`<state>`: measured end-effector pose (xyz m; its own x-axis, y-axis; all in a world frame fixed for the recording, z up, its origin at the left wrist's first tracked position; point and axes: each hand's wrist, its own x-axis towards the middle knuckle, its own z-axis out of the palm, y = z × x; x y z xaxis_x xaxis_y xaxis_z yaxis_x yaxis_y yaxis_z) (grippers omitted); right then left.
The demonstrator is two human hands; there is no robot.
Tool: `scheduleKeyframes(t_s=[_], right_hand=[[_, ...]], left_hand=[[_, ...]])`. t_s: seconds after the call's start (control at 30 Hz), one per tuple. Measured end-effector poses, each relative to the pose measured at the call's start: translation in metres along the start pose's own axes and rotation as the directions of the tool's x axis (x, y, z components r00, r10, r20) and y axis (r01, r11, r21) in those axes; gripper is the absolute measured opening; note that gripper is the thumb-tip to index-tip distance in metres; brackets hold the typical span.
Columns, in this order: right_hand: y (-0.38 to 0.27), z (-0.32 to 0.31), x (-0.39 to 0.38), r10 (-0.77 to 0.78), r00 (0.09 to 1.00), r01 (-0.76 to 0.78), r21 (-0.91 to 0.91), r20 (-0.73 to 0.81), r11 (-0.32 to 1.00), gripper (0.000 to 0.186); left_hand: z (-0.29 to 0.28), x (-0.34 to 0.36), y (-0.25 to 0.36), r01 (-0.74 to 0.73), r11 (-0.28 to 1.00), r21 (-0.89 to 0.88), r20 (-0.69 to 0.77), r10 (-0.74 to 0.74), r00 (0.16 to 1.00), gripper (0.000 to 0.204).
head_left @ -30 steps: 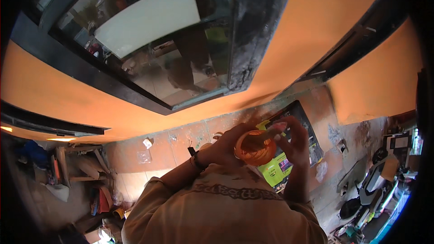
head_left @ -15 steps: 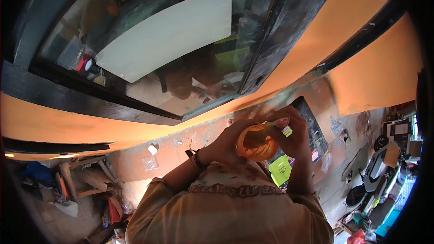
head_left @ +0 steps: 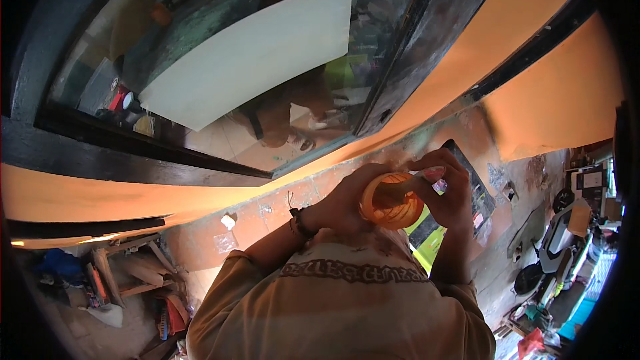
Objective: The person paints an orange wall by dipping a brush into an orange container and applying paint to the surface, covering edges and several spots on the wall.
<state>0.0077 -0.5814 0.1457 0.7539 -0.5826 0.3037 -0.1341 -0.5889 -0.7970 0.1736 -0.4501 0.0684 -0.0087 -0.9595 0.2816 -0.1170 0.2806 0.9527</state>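
Observation:
My left hand point(head_left: 343, 203) wraps around an orange ribbed cup point(head_left: 391, 217), which is tilted so its open mouth shows. My right hand point(head_left: 445, 197) is closed on a slender implement point(head_left: 432, 174) with a pinkish end, held across the cup's rim and reaching into its mouth; what lies inside is hard to make out. Below the hands, partly hidden by them and by my shirt, lies a dark flat board point(head_left: 487, 200) with bright lime-green printed pieces point(head_left: 427, 250) on it.
A dark-framed glass pane point(head_left: 243, 53) with a white sheet fills the upper view, set in an orange wall point(head_left: 547, 87). Wooden frames point(head_left: 113, 277), a blue bundle point(head_left: 57, 263) and red items stand lower left. A two-wheeler point(head_left: 553, 247) and clutter crowd the right.
Both hands and the cup have shifted slightly right and up in the picture as the view moved. The grip on the cup and the implement looks the same.

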Motion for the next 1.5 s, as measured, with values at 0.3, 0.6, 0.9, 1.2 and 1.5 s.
scheduleKeyframes(t_s=[0.3,0.6,0.9,1.2,1.5], right_hand=[[0.009,-0.013,0.011,-0.146,0.989,0.144,0.071,0.021,0.987,0.025],[0.061,-0.096,-0.023,-0.045,0.980,0.039,-0.036,-0.194,0.999,0.017],[0.133,-0.216,-0.080,0.144,0.910,-0.168,-0.030,-0.388,0.985,0.019],[0.208,-0.271,-0.051,0.123,0.941,-0.074,0.162,-0.316,0.984,0.022],[0.264,-0.306,0.022,0.018,0.937,0.030,0.134,-0.348,0.990,0.024]], left_hand=[[0.009,0.009,0.003,0.101,0.994,-0.031,-0.067,-0.103,0.992,0.087],[0.072,0.102,-0.025,0.054,0.995,-0.081,0.097,-0.046,0.994,0.086],[0.183,0.212,-0.059,0.156,0.973,-0.170,0.371,-0.083,0.925,0.089],[0.211,0.286,-0.073,0.249,0.968,-0.028,0.368,-0.222,0.903,0.094],[0.194,0.369,-0.102,0.197,0.977,-0.085,0.265,-0.168,0.950,0.093]])
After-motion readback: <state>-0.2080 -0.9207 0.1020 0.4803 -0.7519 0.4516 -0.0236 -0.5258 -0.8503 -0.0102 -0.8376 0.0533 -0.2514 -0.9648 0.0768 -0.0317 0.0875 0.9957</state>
